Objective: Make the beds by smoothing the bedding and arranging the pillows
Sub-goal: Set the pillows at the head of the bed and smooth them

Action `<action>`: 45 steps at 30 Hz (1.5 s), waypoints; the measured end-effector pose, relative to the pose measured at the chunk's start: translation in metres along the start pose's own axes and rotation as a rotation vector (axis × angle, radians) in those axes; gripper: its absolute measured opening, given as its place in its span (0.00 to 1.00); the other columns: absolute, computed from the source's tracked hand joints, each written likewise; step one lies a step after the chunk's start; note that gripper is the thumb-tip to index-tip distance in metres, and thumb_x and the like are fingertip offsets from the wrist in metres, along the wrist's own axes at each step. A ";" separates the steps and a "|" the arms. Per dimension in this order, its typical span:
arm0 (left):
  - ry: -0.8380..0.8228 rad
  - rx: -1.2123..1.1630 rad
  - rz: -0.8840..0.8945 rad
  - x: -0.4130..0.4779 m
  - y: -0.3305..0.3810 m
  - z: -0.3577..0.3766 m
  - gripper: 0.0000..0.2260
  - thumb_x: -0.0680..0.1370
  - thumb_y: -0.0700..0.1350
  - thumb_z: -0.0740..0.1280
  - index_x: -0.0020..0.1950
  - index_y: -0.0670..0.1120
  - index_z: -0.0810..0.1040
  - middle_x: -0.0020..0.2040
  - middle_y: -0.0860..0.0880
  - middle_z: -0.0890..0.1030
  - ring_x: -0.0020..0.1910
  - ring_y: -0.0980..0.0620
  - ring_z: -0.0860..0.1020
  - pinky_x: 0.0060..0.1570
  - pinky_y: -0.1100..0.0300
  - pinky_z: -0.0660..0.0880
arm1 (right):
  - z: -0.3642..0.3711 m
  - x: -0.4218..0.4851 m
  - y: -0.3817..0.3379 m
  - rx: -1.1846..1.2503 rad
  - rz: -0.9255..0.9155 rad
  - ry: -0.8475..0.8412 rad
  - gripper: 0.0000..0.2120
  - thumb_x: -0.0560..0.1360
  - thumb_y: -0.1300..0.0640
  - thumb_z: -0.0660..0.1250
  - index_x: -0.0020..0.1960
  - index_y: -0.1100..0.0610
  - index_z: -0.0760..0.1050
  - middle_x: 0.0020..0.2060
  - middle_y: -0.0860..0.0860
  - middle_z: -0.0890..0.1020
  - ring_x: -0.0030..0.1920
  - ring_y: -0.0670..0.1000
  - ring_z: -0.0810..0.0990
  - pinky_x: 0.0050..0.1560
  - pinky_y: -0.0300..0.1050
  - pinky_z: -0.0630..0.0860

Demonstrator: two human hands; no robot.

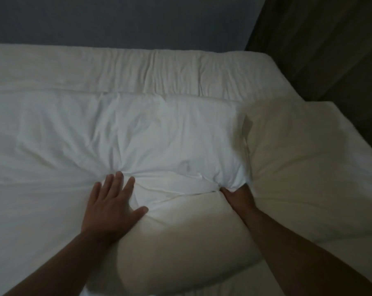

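Bed (42,210) across nearly the whole view, white, backed by a grey wall (116,18), with a dark curtain (319,39) at the right. Along the head, a folded band of bedding (159,67), creased into ridges. Just this side of it, white pillow (148,133), lying crosswise at mid-bed, wrinkled toward its near edge. To its right and touching it, a cream right pillow (308,167), out toward the bed's corner. Nearest of all, a plump cream near pillow (180,242), butted against the white pillow's near edge, between the two forearms.

Probably light, soft and easily dented; nothing to break, little risk of slipping. Best taken at the ends or corners, for purchase on bunched filling; mid-face, likely just a dent. Cases apt to ruck, so worth a smoothing stroke once set in place.

Left hand (110,201) flat and wide, fingers straight and spread, pressing on the near pillow's left shoulder, fingertips up at the seam with the white pillow; holding nothing. Right hand (238,197) pushed down into the cleft at the meeting of all three pillows, fingers buried out of sight; cannot tell whether curled on cloth or merely wedged.
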State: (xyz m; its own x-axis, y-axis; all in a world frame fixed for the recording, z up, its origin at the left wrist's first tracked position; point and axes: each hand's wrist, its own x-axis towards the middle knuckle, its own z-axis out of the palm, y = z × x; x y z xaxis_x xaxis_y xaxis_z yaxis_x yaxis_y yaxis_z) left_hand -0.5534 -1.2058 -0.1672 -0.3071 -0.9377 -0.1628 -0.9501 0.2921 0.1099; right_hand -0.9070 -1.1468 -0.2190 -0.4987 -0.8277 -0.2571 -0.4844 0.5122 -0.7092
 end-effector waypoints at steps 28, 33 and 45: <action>0.314 0.098 1.017 0.144 0.231 -0.049 0.26 0.73 0.49 0.57 0.72 0.49 0.69 0.73 0.45 0.69 0.72 0.45 0.66 0.70 0.47 0.61 | 0.007 0.037 0.002 0.003 0.061 -0.030 0.30 0.68 0.42 0.73 0.66 0.54 0.73 0.62 0.52 0.78 0.63 0.53 0.75 0.63 0.46 0.72; -0.193 0.654 0.755 0.222 0.264 -0.057 0.26 0.76 0.51 0.62 0.74 0.52 0.61 0.75 0.47 0.61 0.68 0.44 0.71 0.59 0.49 0.71 | -0.001 0.023 0.007 0.115 -0.070 -0.006 0.26 0.69 0.44 0.71 0.64 0.52 0.75 0.61 0.52 0.79 0.63 0.52 0.74 0.61 0.37 0.67; 0.011 0.449 0.556 0.189 0.235 -0.049 0.13 0.73 0.45 0.65 0.57 0.48 0.76 0.59 0.48 0.72 0.57 0.44 0.75 0.40 0.53 0.73 | -0.019 0.016 0.002 0.073 -0.031 -0.052 0.25 0.70 0.39 0.70 0.60 0.53 0.73 0.57 0.53 0.79 0.59 0.56 0.77 0.51 0.42 0.69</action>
State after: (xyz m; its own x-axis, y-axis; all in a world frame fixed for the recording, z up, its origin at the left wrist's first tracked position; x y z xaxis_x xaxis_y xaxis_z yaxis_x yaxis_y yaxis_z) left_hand -0.8323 -1.3239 -0.1246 -0.7546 -0.6282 -0.1898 -0.5845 0.7748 -0.2407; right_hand -0.9295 -1.1546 -0.2117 -0.4452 -0.8547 -0.2669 -0.4445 0.4697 -0.7627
